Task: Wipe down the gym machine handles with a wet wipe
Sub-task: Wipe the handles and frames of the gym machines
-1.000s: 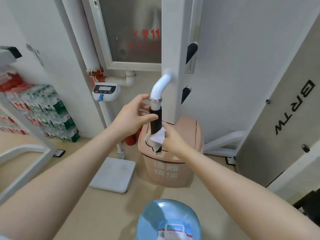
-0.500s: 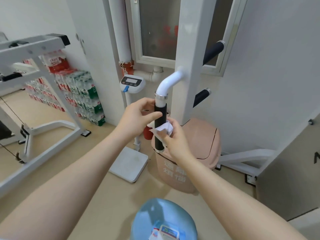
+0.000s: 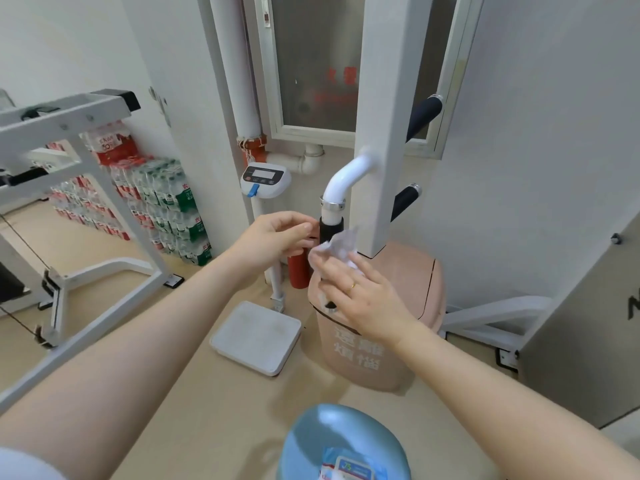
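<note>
- nearest me, a blue water jug [image 3: 343, 441] sits low by my body.
- my right hand [image 3: 360, 289] wraps the wet wipe [image 3: 337, 245] around the black handle grip [image 3: 330, 230], fingers curled so the cloth rubs all round.
- my left hand [image 3: 277, 237] hovers beside the grip, fingers loosely bent, holding nothing, probably ready to steady it.
- behind stand the pink bin [image 3: 408, 299] and white scale [image 3: 256, 337].

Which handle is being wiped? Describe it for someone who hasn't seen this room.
Find the white upright post at centre. A white curved tube leaves its left side and ends in a black grip, the only one hanging downward, with the right hand pressing a wet wipe against it.
</note>
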